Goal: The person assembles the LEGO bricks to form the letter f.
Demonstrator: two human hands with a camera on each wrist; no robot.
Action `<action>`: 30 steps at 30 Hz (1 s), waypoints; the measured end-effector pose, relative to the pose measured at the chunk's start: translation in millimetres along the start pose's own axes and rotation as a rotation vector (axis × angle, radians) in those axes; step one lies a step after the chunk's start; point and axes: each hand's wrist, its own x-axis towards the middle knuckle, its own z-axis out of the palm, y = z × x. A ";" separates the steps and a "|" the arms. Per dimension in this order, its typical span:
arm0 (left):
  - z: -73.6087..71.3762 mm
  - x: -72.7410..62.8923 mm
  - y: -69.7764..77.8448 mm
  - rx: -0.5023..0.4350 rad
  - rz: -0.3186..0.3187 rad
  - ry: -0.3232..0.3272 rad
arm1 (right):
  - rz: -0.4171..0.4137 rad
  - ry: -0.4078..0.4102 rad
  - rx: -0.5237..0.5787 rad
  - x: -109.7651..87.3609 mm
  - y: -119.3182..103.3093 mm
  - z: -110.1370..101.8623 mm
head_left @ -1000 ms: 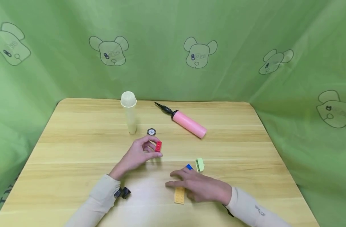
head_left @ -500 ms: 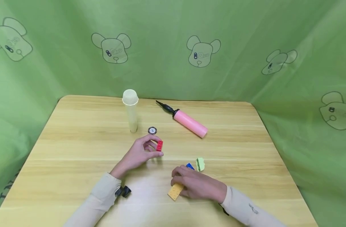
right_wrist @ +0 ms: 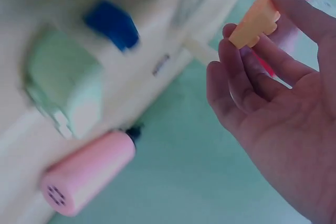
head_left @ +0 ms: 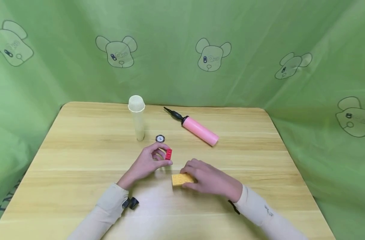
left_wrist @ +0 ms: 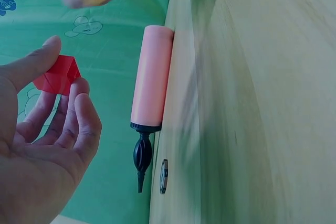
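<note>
My left hand (head_left: 143,165) pinches a small red toy brick (head_left: 169,154) between thumb and fingertips, studs showing in the head view. In the left wrist view the red brick (left_wrist: 56,76) shows its hollow side. To the right, my right hand (head_left: 210,176) grips one end of a longer yellow toy brick (head_left: 179,180), whose other end points left toward the left hand. The right wrist view shows the yellow brick (right_wrist: 255,22) between thumb and fingertips, studs facing the palm side. A blue brick (right_wrist: 113,23) and a pale green block (right_wrist: 63,72) lie on the table, hidden behind the right hand in the head view.
A pink balloon pump (head_left: 200,130) with a black nozzle lies at the back of the wooden table (head_left: 80,150). Left of it stands a cream microphone-shaped thing (head_left: 138,120). A round black-and-white chip (head_left: 160,138) lies just beyond the left hand. Green curtains (head_left: 170,76) surround the table.
My right hand has taken hold of the yellow brick, turned it sideways and moved it up the view toward the left hand. The left hand stays nearly still with the red brick.
</note>
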 end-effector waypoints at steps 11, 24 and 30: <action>7.3 3.8 0.2 0.010 0.031 0.015 | -0.003 0.164 -0.021 20.6 3.1 -40.7; 6.8 2.6 5.5 0.005 -0.017 0.018 | -0.073 0.277 -0.061 47.8 4.1 -46.8; 5.6 2.8 5.9 -0.011 -0.009 0.025 | -0.058 0.268 -0.059 48.7 5.2 -42.4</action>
